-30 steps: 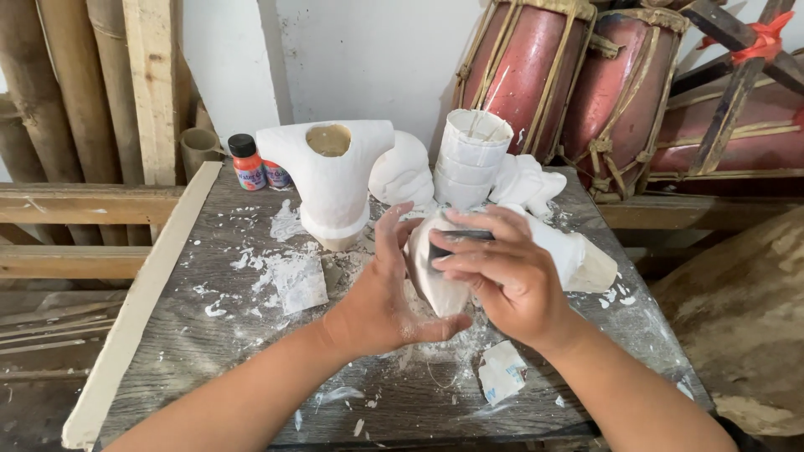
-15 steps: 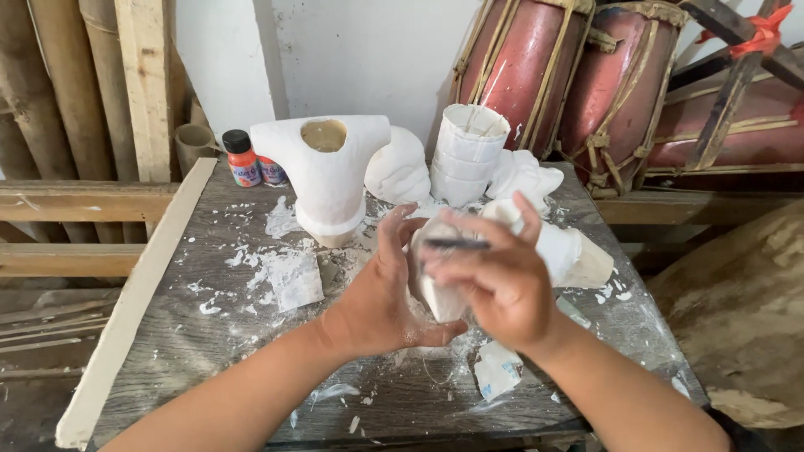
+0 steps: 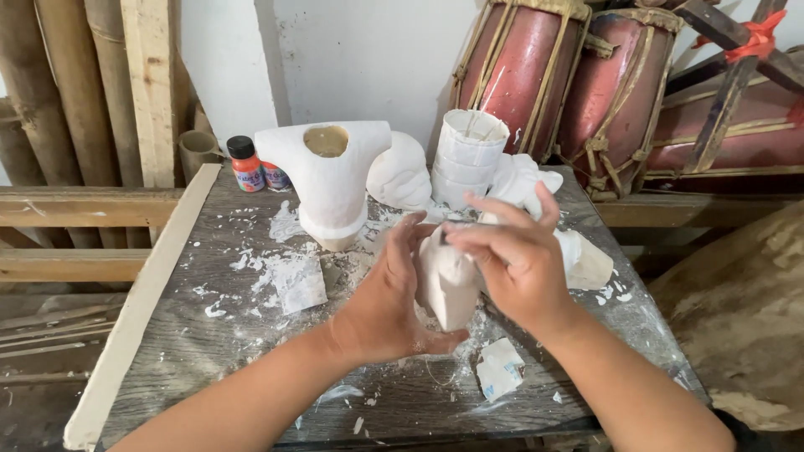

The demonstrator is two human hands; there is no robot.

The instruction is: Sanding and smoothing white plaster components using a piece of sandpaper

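My left hand point(image 3: 389, 297) cups a small white plaster piece point(image 3: 448, 289) from the left and below, over the middle of a grey wooden table point(image 3: 209, 351). My right hand point(image 3: 515, 259) lies over the top and right side of the same piece, fingers pointing left. Part of the piece is hidden by both hands. Earlier a thin dark tool lay under my right fingers; now it is hidden.
On the table behind stand a large white plaster mould point(image 3: 331, 180) with a round hole, a white segmented cup point(image 3: 467, 155), more white castings point(image 3: 402, 172), a red paint bottle point(image 3: 247, 165) and paper scraps point(image 3: 500, 368). Red drums point(image 3: 536, 75) and bamboo poles point(image 3: 50, 92) border the table.
My right hand has slid up and over the plaster piece, and the piece has turned more upright. My left hand stays cupped under it.
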